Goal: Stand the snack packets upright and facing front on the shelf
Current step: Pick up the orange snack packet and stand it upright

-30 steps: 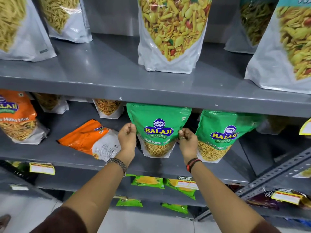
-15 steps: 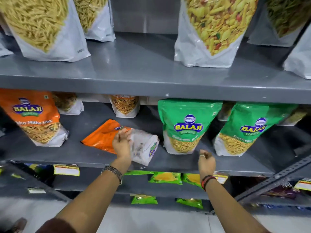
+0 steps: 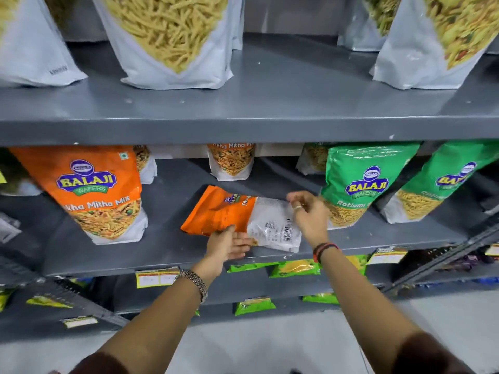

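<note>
An orange Balaji packet point(image 3: 232, 214) lies flat on the middle grey shelf point(image 3: 113, 260), barcode side up, its white bottom end toward the right. My left hand point(image 3: 228, 242) touches its front edge with fingers spread, palm partly under it. My right hand point(image 3: 307, 214) rests on the white bottom end, fingers loosely curled over the far corner. An upright orange Tikha Mitha Mix packet point(image 3: 94, 193) stands to the left. Two upright green Ratlami sev packets point(image 3: 356, 182) point(image 3: 437, 182) stand to the right, facing front.
Large white pouches point(image 3: 172, 41) of yellow snacks stand on the upper shelf point(image 3: 270, 103). Smaller packets point(image 3: 231, 161) stand at the back of the middle shelf. Green packets point(image 3: 294, 267) and price tags point(image 3: 156, 278) sit on lower shelves. A diagonal metal brace point(image 3: 437, 260) crosses at right.
Both hands left the green packet, now standing upright, and moved left. The view shifted left too. Now both hands are on the fallen orange packet.
</note>
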